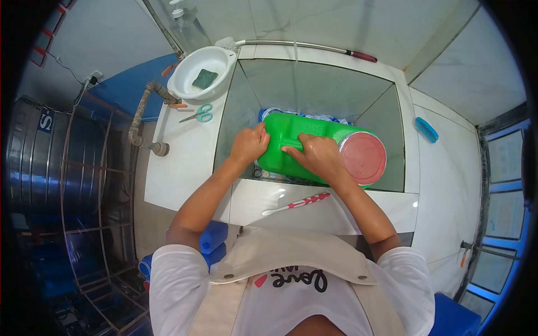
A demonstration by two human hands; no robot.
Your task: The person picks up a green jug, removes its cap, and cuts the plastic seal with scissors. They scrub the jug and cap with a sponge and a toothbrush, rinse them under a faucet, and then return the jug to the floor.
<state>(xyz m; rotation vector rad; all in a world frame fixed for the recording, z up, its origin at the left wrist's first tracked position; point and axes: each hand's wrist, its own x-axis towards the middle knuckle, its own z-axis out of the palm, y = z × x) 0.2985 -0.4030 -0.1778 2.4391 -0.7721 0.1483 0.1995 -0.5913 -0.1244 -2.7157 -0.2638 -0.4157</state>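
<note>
— Two hands on one thing, then? Start at the left.

— Yes. At the left, on the white ledge point(185, 162), lie scissors point(198, 115), with a white basin point(202, 70) holding a green sponge point(204, 78) at about eleven o'clock from them. Next comes the left hand point(249, 144), fingers curled shut against the left end of the green jug point(305, 148).

— Where does the jug sit?

— On its side, low inside the deep tiled sink point(314, 84), over some things I cannot make out. Its long axis runs roughly from nine o'clock to four o'clock, dipping slightly to the right.

— Which way does it point?

— Its round pinkish end point(364, 158) faces four o'clock, toward the right wall; the narrower end meets the left hand.

— And the right hand?

— The right hand point(319, 157) lies across the middle of the jug, fingers spread and bent around what looks like the handle, index finger pointing toward nine o'clock. It is the one nearer the round end, which sits just at three o'clock from it.

— Anything in front?

— One red-and-white toothbrush point(297, 204) on the near rim, at six o'clock from the jug.
</note>
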